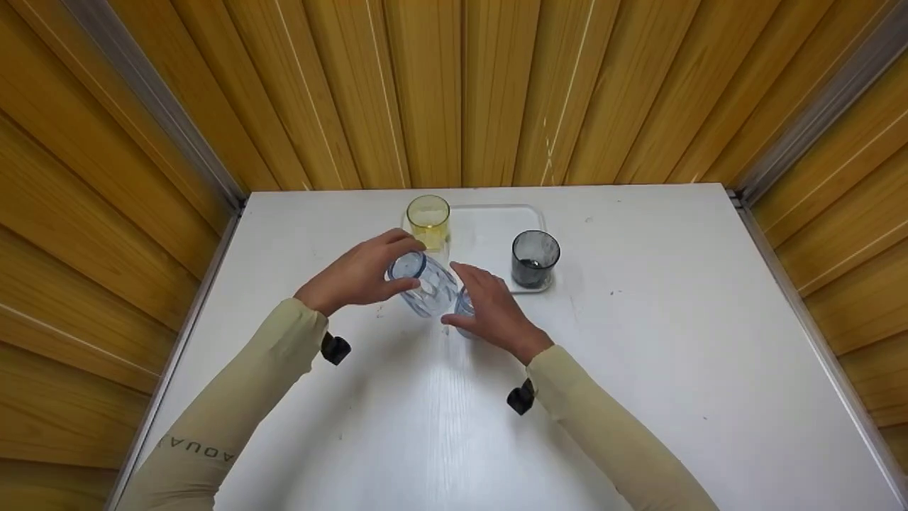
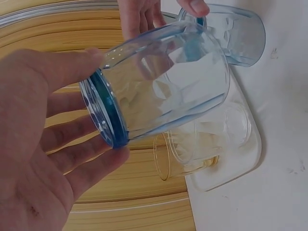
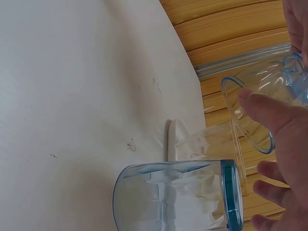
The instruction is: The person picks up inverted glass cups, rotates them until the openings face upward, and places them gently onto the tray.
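Note:
My left hand [image 1: 362,273] holds a blue-tinted clear glass [image 1: 434,289], tilted, with thumb and fingertips around its thick blue end [image 2: 108,108]. Its thinner-rimmed end points toward the right hand, raised over the table. A second blue-tinted glass [image 3: 168,197] stands on the table with its thick teal end up. Over this one hovers my right hand [image 1: 496,309], thumb and fingers spread around its top, a gap showing in the right wrist view. There, the right thumb [image 3: 262,108] overlaps the tilted glass's rim.
A white tray [image 1: 489,216] lies farther back on the white table [image 1: 660,319]. On it stand a yellow glass [image 1: 428,220] at the back left and a dark grey glass [image 1: 535,259] at the front right corner. Wood-patterned walls [image 1: 425,92] enclose the table.

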Demonstrator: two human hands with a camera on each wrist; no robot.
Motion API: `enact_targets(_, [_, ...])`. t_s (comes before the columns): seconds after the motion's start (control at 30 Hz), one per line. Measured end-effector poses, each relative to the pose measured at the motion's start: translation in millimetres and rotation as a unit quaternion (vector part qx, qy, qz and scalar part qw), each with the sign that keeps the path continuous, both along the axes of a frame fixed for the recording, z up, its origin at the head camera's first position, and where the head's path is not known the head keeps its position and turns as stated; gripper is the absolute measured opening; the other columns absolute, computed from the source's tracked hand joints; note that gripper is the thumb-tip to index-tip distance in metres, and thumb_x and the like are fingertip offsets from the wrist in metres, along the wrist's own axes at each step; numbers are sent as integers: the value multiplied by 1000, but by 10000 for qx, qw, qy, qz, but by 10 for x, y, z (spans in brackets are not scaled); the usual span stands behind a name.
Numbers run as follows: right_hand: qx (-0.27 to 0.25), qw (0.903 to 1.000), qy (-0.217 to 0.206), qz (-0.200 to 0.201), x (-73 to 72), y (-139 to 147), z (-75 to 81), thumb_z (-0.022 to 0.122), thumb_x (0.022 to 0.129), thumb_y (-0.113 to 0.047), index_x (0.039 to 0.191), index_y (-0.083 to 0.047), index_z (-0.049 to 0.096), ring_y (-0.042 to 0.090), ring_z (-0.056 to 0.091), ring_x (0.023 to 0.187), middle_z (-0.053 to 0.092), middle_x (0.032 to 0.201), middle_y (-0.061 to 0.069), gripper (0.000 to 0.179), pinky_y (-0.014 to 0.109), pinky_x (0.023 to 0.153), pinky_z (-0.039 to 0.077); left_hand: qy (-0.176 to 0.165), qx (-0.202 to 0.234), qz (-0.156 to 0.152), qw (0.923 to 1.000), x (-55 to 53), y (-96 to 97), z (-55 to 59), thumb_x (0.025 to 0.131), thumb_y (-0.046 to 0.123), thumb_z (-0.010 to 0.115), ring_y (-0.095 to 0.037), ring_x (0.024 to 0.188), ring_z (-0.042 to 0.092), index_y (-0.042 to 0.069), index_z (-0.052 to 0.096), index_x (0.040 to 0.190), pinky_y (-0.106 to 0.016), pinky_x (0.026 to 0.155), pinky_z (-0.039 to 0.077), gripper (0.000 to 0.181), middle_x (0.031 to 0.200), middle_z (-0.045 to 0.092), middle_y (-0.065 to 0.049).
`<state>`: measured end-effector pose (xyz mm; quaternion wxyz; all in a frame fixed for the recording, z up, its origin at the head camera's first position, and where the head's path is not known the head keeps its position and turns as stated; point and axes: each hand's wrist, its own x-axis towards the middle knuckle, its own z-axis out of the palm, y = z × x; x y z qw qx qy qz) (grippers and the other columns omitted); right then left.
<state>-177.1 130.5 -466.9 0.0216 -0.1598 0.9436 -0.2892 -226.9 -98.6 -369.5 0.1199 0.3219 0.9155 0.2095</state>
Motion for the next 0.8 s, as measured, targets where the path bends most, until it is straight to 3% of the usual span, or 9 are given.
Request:
enact_targets(0.2, [-122,9995,272,-45,-2,12,-14,77,78,-46,152,-17,26,23,39,139,37,153,4,95,46,115,33,-164,123,131,9997,-16,-15,7,87,38,71,-24,115,57,21,52,136,-40,99,52,55,136,50,-3])
enact_targets(0.53, [-346,9988,-207,-282,-8,-7,6,77,77,-50,153,-24,22,22,38,139,34,155,0,97,46,115,34,-618,431,376,9964,-44,-36,12,87,37,71,-23,114,55,26,52,136,-43,97,53,54,138,49,-1])
enact_targets(0.8, [-665,9968,-279,-335,0,-18,19,80,75,-45,153,-25,23,23,39,138,34,155,-1,99,46,115,35,-714,492,454,9952,-55,-50,3,89,36,69,-23,117,55,26,49,137,-42,96,53,53,138,49,-1])
